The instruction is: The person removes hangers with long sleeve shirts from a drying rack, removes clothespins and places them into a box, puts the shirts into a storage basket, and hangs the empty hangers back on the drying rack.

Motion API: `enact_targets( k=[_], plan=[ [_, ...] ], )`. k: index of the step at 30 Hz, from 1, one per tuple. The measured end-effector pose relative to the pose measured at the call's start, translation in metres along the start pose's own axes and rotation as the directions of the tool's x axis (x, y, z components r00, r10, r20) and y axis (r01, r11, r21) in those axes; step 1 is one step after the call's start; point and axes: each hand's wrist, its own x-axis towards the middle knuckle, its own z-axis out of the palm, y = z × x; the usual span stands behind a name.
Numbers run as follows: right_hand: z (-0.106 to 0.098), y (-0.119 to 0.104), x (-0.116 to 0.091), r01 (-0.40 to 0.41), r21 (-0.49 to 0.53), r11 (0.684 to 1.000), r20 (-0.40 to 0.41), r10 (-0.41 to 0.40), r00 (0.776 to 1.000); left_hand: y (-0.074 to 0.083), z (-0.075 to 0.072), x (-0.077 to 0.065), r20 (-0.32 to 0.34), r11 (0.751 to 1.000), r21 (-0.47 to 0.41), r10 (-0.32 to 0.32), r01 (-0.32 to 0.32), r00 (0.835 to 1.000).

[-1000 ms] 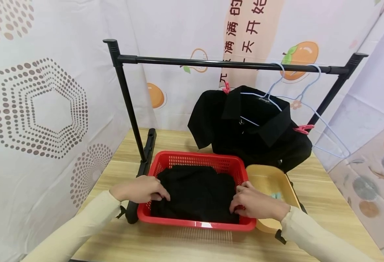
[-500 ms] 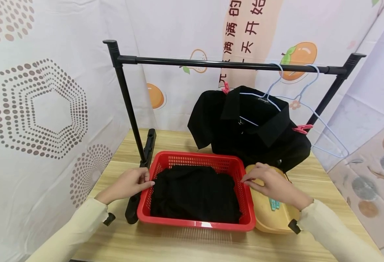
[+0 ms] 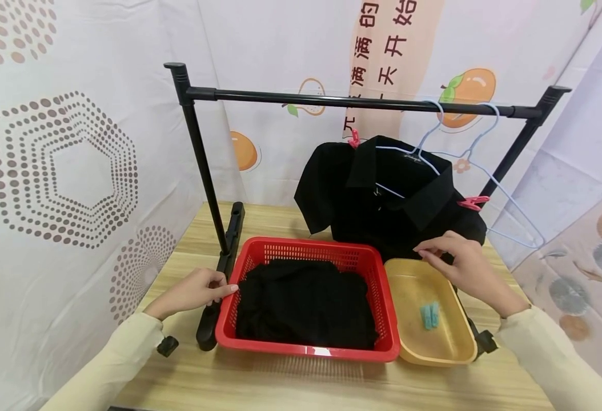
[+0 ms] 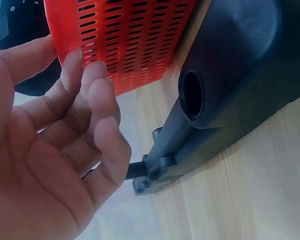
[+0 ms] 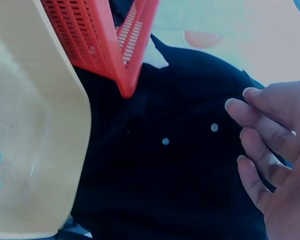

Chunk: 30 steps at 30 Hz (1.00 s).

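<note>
In the head view my left hand (image 3: 198, 291) is at the left rim of a red plastic basket (image 3: 308, 352), thumb tip right at the rim, fingers loosely bent. The left wrist view shows that same hand (image 4: 60, 125) with nothing in its palm. Folded black cloth (image 3: 306, 302) lies inside the basket. My right hand (image 3: 468, 265) is raised over the back right of a yellow tub (image 3: 434, 354), holding nothing, its fingers relaxed. In the right wrist view the buttoned front of a black shirt (image 5: 175, 170) spreads behind the hand (image 5: 280, 145).
A black garment rack (image 3: 301, 99) spans the table. Two blue hangers (image 3: 478, 140) hang at its right, the black collared shirt on one, with pink clips (image 3: 473, 202) at its shoulders. Teal clips (image 3: 429, 315) lie in the tub. The rack's left foot (image 3: 208, 331) stands beside the basket.
Both hands have come off the black cloth inside the basket. The left has moved out to the left rim; the right has risen rightward past the tub, uncovering the teal clips.
</note>
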Motion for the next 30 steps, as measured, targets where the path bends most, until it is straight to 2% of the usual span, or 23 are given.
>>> enact_targets(
  k=[3, 5, 8, 11, 24, 30],
  plan=[
    [-0.005, 0.004, -0.002, -0.055, -0.045, 0.997, -0.012, 0.054, 0.998, 0.002, -0.001, -0.002, 0.038, 0.999, -0.037, -0.022, 0.023, 0.999],
    [-0.008, 0.008, -0.005, -0.089, -0.066, 0.994, -0.019, 0.088, 0.996, 0.003, -0.001, -0.004, 0.077, 0.994, -0.095, -0.044, 0.051, 0.996],
    [-0.012, 0.011, -0.007, -0.125, -0.089, 0.988, -0.039, 0.122, 0.992, 0.002, 0.0, -0.005, 0.129, 0.977, -0.189, -0.076, 0.1, 0.989],
    [-0.014, 0.014, -0.008, -0.14, -0.093, 0.986, -0.069, 0.134, 0.989, 0.0, 0.002, -0.005, 0.149, 0.96, -0.252, -0.088, 0.124, 0.985],
    [-0.025, 0.021, -0.011, -0.216, -0.098, 0.972, -0.134, 0.202, 0.97, 0.0, 0.002, -0.007, 0.19, 0.94, -0.305, -0.095, 0.15, 0.977],
    [-0.03, 0.026, -0.013, -0.255, -0.059, 0.965, -0.15, 0.244, 0.958, 0.001, 0.003, -0.007, 0.177, 0.926, -0.338, -0.112, 0.167, 0.978]
  ],
)
